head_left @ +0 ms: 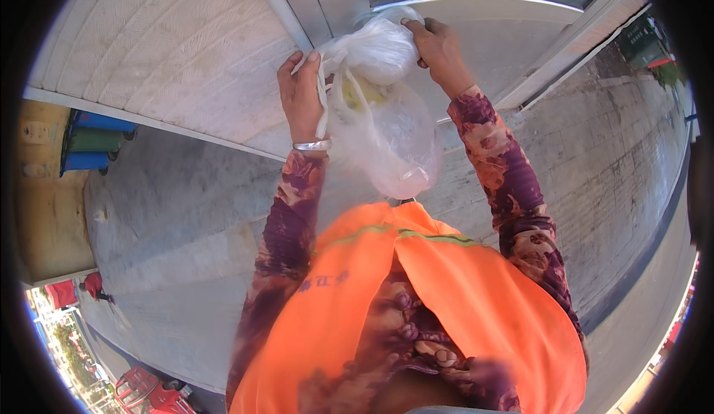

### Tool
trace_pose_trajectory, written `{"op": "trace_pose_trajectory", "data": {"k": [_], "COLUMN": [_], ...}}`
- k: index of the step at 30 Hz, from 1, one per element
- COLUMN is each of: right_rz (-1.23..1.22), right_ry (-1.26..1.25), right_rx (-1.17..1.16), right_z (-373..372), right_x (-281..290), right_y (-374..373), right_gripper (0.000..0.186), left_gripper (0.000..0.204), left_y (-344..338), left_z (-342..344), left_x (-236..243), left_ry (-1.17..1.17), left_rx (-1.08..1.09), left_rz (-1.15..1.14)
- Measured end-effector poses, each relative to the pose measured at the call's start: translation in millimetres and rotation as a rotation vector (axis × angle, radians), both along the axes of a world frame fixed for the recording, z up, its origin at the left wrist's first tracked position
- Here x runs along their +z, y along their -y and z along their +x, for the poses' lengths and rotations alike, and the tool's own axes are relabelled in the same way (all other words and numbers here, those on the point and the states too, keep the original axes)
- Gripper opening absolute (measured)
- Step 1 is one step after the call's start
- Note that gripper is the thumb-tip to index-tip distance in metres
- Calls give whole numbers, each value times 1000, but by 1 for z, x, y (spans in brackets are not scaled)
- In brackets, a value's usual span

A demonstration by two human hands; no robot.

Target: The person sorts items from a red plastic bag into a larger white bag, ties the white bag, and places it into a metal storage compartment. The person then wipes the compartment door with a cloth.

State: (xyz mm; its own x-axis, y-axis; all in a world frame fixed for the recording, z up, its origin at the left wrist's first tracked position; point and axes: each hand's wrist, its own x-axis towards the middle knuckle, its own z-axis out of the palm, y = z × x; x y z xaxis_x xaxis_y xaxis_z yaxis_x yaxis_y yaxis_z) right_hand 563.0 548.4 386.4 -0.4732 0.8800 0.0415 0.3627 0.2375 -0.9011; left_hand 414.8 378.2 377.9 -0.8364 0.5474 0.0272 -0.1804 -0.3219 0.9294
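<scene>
A translucent white plastic bag [387, 127] hangs in front of me, full, with something yellow-green showing through near its top. My left hand [301, 94], a silver bangle on its wrist, grips the bag's handle strip on the left side. My right hand [439, 49] is closed on the bunched top of the bag, up against a grey metal door frame [327, 1]. Both forearms wear purple patterned sleeves, and an orange vest covers my chest below.
A pale ribbed wall panel [171, 49] runs to the left of the frame. Grey paved ground [171, 220] lies below, with brick paving [610, 161] on the right. Blue and green bins [93, 142] stand at the far left, red objects [149, 392] at bottom left.
</scene>
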Motion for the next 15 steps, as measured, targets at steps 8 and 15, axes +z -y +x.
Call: {"op": "trace_pose_trajectory", "data": {"k": [8, 15], "right_rz": [-3, -306], "right_ry": [-52, -303], "right_rx": [20, -1], "right_z": [-7, 37], "right_x": [-39, -32], "right_y": [-18, 4], "right_gripper": [36, 64], "left_gripper": [21, 37], "left_y": [22, -30], "left_z": [71, 20], "left_x": [19, 2], "left_ry": [-1179, -1317], "left_rx": [-152, -182], "left_rz": [-118, -209]}}
